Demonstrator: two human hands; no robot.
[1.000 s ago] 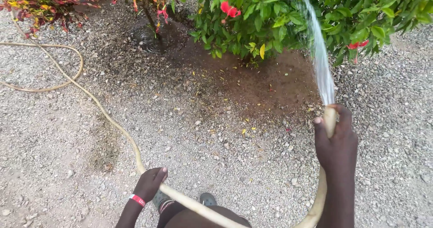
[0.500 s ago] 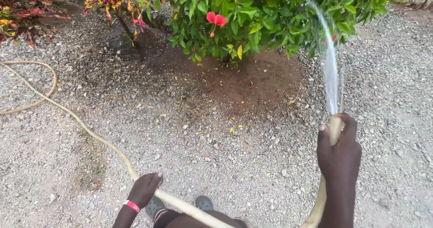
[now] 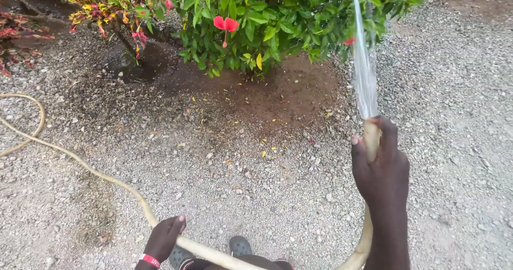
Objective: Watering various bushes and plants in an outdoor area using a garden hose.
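Observation:
My right hand (image 3: pixel 380 168) grips the end of a pale yellow garden hose (image 3: pixel 370 139), fingers wrapped round it and one fingertip over the mouth. A thin stream of water (image 3: pixel 363 72) shoots up and away toward a green bush with red flowers (image 3: pixel 267 18). My left hand (image 3: pixel 163 238), with a red wristband, rests over the hose (image 3: pixel 107 179) lower down where it runs along the gravel to the left. The soil under the bush (image 3: pixel 288 93) is dark and wet.
A shrub with yellow and red leaves (image 3: pixel 107 2) stands at the far left above a wet patch (image 3: pixel 133 67). Grey gravel (image 3: pixel 454 104) covers the ground. The hose loops away at the left edge (image 3: pixel 32 120). My dark shoes (image 3: pixel 239 246) show at the bottom.
The view has shifted so the bush sits further left and nearer. My right hand stays on the hose end and the water stream keeps pointing at the bush. My left hand stays on the hose.

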